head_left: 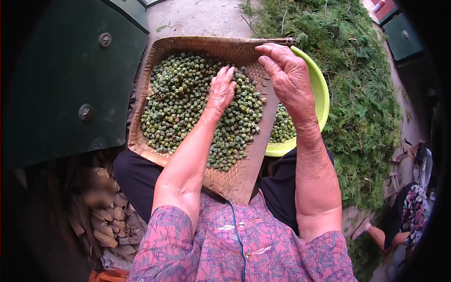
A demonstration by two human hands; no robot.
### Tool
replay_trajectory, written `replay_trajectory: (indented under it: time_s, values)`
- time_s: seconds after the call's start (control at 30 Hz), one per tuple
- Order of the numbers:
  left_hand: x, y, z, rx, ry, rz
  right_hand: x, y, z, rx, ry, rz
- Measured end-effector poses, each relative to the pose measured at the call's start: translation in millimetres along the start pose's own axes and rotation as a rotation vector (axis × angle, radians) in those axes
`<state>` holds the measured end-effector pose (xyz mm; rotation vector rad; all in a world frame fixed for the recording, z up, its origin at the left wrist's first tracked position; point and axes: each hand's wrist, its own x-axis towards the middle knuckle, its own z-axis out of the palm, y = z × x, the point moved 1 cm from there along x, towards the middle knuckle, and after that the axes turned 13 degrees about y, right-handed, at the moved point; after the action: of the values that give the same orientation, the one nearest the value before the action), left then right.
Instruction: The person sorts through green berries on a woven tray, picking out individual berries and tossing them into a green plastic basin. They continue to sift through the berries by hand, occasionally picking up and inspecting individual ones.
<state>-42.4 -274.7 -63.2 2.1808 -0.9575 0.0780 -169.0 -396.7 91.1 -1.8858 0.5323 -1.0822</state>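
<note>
A woven basket [157, 44] rests across my lap, heaped with small round green fruits [176, 101]. My left hand [221, 89] lies among the fruits near the middle of the heap, its fingers pointing away from me and partly sunk between them; whether they grip any cannot be made out. Above the basket's right edge, my right hand [287, 70] is raised with thumb and fingers bent towards each other; what they hold, if anything, is too small to name. Under that arm, a yellow-green bowl [321, 89] holds more of the fruits, partly hidden by the basket's flat edge.
Cut green branches [361, 103] cover the ground at the right. A dark green metal panel [61, 80] stands at the left, with split wood [105, 225] below it. Another person's leg [376, 235] and flowered clothing show at the lower right.
</note>
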Motion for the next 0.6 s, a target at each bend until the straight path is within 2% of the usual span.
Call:
replay_trajectory:
  time_s: [0.03, 0.27, 0.37, 0.53, 0.6]
  values:
    - [-6.8, 3.7, -2.5, -0.002, -0.061, 0.022, 0.2, -0.6, 0.0, 0.021, -0.005, 0.026]
    - [-70.3, 21.3, -25.5, 0.09, -0.073, 0.103, -2.4, -3.3, 0.4, 0.013, -0.033, 0.047]
    - [-90.5, 32.6, -45.3, 0.042, -0.093, 0.049, -3.3, -3.6, -1.5, 0.014, -0.034, 0.047]
    - [-119.6, 36.3, -72.8, 0.218, -0.183, 0.133, -2.8, 0.7, -5.5, 0.023, -0.016, 0.038]
    - [-123.9, 32.6, -83.7, 0.145, -0.177, 0.119, -2.9, 0.2, -7.5, 0.016, -0.008, 0.032]
